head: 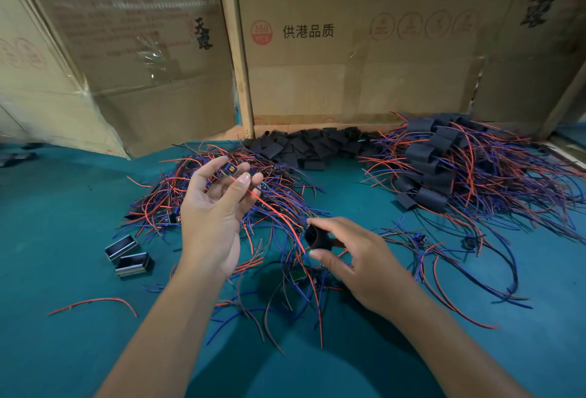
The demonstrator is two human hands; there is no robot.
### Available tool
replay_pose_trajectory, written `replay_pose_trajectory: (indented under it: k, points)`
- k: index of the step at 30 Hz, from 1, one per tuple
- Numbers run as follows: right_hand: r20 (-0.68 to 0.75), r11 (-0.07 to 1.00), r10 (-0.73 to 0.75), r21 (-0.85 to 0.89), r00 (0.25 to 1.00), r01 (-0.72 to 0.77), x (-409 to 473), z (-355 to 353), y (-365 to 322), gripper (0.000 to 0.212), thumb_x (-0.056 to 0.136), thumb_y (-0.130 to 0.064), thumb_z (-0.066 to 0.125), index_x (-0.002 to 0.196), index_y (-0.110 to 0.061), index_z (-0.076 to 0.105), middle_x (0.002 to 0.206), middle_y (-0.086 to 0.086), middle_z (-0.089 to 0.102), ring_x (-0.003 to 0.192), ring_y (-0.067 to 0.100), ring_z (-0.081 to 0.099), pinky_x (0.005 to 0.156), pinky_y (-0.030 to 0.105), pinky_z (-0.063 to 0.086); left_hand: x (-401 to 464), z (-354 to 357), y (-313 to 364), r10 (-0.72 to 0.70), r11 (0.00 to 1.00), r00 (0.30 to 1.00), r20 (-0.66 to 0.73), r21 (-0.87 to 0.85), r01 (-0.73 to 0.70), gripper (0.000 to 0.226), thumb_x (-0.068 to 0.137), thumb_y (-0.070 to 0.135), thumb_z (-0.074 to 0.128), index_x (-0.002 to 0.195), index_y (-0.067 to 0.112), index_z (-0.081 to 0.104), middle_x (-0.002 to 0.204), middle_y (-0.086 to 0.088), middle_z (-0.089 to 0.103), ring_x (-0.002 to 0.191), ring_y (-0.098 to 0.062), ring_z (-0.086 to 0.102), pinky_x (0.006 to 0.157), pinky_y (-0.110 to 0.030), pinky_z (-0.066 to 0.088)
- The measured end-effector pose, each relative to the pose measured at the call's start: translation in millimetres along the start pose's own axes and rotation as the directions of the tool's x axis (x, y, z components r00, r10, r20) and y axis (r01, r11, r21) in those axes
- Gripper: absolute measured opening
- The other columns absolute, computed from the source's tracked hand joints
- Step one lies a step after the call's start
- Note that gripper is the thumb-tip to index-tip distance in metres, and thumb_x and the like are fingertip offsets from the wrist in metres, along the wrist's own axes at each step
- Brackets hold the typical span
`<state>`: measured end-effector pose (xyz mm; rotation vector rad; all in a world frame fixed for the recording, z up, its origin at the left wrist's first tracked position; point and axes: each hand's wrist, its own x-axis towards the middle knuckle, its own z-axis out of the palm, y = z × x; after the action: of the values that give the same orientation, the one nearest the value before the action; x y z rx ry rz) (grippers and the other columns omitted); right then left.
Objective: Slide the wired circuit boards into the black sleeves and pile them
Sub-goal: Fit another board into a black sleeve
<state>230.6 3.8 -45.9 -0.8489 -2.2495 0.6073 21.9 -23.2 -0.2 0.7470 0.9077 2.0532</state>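
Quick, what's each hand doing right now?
Left hand: pinching a wired board at its fingertips.
Right hand: pinching a black sleeve between thumb and fingers.

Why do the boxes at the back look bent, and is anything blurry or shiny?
Head view: wide-angle lens bows the cardboard boxes near the edges; glare on the plastic tape; the red wire from the left hand is streaked with blur; soft shadow under the forearms.
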Motion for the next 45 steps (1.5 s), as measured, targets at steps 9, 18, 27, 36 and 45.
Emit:
replay_pose_trajectory:
  k: [9, 18, 27, 36, 45]
  points:
    - [0.084, 0.998, -0.063, 0.004, 0.994, 0.062, 0, -2, -4, 0.046, 0.096, -0.035, 0.057, 0.139, -0.021, 0.052, 0.130, -0.016, 0.054, 0.124, -0.002, 0.046, 0.102, 0.008, 0.029, 0, 0, -2, 0.054, 0.998, 0.998, 0.020, 0.033, -0.054, 0.036, 0.091, -0.008, 0.061, 0.118, 0.014, 0.055, 0.107, -0.014, 0.069, 0.087, -0.024, 0.073, 0.073, -0.027, 0.058]
    - [0.119, 0.995, -0.098, 0.004, 0.988, 0.098, 0, 0, -4, 0.049, 0.096, -0.037, 0.056, 0.141, -0.019, 0.051, 0.130, -0.014, 0.054, 0.120, -0.005, 0.045, 0.097, 0.001, 0.029, -3, 2, 2, 0.124, 0.988, 0.992, 0.024, 0.090, -0.126, 0.035, 0.091, -0.007, 0.063, 0.118, 0.014, 0.056, 0.107, -0.013, 0.069, 0.085, -0.025, 0.074, 0.072, -0.027, 0.057]
    - [-0.190, 1.000, 0.015, -0.018, 0.982, -0.018, 1, 1, -7, 0.046, 0.090, -0.043, 0.060, 0.126, -0.014, 0.063, 0.113, -0.006, 0.067, 0.102, 0.008, 0.060, 0.092, 0.024, 0.046, -31, 22, -17, 0.162, 0.943, 0.959, 0.232, 0.251, -0.220, 0.023, 0.096, 0.011, 0.060, 0.118, 0.019, 0.061, 0.116, -0.007, 0.072, 0.105, -0.026, 0.071, 0.086, -0.032, 0.057]
    - [-0.436, 0.993, -0.095, -0.108, 0.895, 0.053, 4, -23, -9, 0.040, 0.088, -0.026, 0.066, 0.121, -0.005, 0.065, 0.102, 0.004, 0.069, 0.090, 0.015, 0.064, 0.081, 0.023, 0.048, -57, 29, -29, -0.016, 0.699, 0.805, 0.593, 0.582, -0.415, 0.038, 0.099, 0.044, 0.046, 0.137, 0.038, 0.052, 0.138, 0.025, 0.055, 0.128, 0.001, 0.052, 0.104, -0.021, 0.041]
    - [-0.446, 0.985, -0.150, -0.139, 0.882, 0.097, 2, -22, -10, 0.041, 0.093, -0.033, 0.058, 0.122, -0.005, 0.064, 0.108, 0.004, 0.069, 0.098, 0.012, 0.063, 0.085, 0.015, 0.044, -56, 30, -28, -0.035, 0.662, 0.816, 0.577, 0.625, -0.414, 0.033, 0.098, 0.044, 0.051, 0.131, 0.047, 0.055, 0.138, 0.032, 0.052, 0.134, 0.005, 0.044, 0.108, -0.022, 0.037]
